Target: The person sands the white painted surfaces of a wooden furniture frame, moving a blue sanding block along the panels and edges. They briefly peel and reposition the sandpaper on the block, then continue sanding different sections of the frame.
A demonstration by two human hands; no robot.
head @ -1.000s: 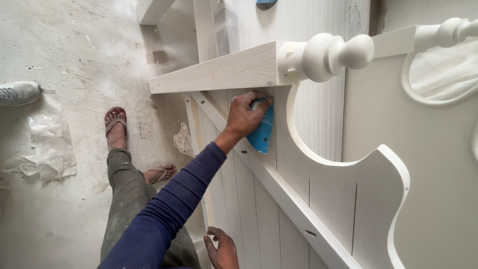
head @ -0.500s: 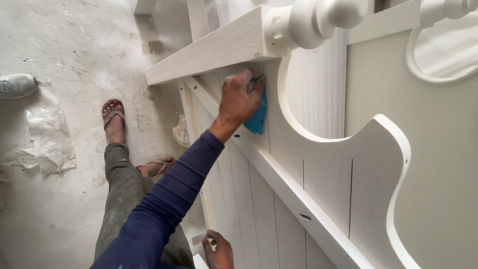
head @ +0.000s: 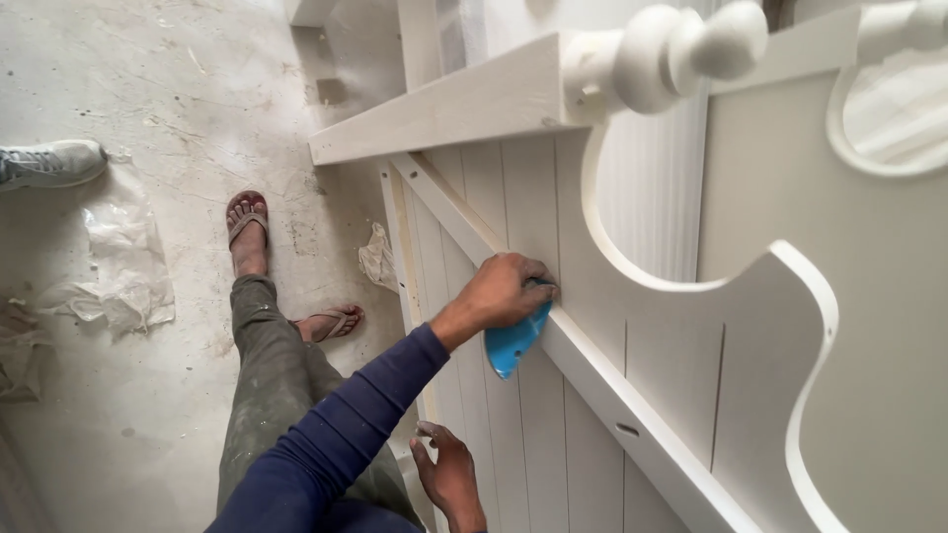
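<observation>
**A:** Head camera, looking down. What have your hands got?

**B:** My right hand is clamped on a blue pad, fingers curled over its top, pressing it flat against the white panelled board. The pad sits right beside the slanting rail that crosses the boards, its pointed lower end poking out below my palm.

**A:** And the left?

**B:** My left hand is low down, near the bottom edge of the view, fingers loosely spread and resting against the lower edge of the panelling. It's holding nothing that I can see. The two hands are well apart, the right one higher up the panel.

**A:** What's around you?

**B:** Above my right hand there's a flat white shelf ending in a turned knob. To the right, a curved white cut-out side piece. Down on the left, dusty concrete floor, my foot in a sandal, and crumpled plastic sheet beside it. A grey sneaker belonging to someone else pokes in at the left edge.
</observation>
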